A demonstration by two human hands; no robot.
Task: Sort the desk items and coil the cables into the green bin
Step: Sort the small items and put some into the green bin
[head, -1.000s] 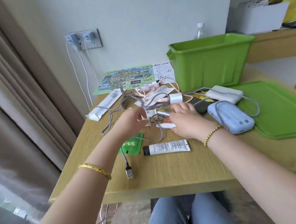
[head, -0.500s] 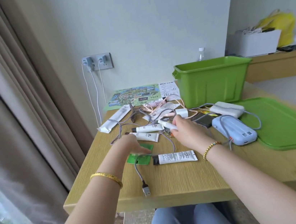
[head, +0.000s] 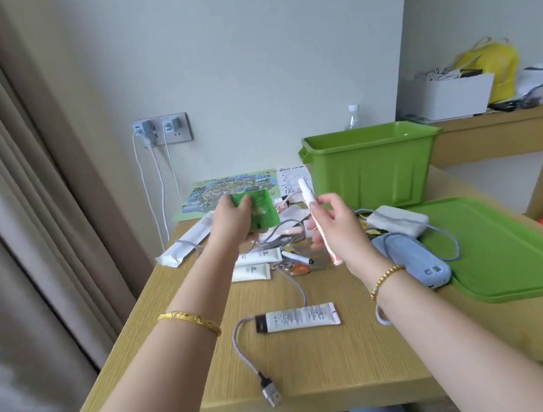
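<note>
- A beige curtain (head: 17, 170) hangs at the left.
- A wall socket (head: 163, 130) holds two chargers (white leads drop from them).
- A white box (head: 452, 95) and a yellow bag (head: 493, 62) sit on the side shelf (head: 508, 129).
- A clear bottle (head: 353, 115) stands by the wall.

Bin (head: 369, 172) at table (head: 318, 365) rear, lid (head: 510, 250) right, 1 tube (head: 298, 318) before cable tangle (head: 284, 232).
</note>
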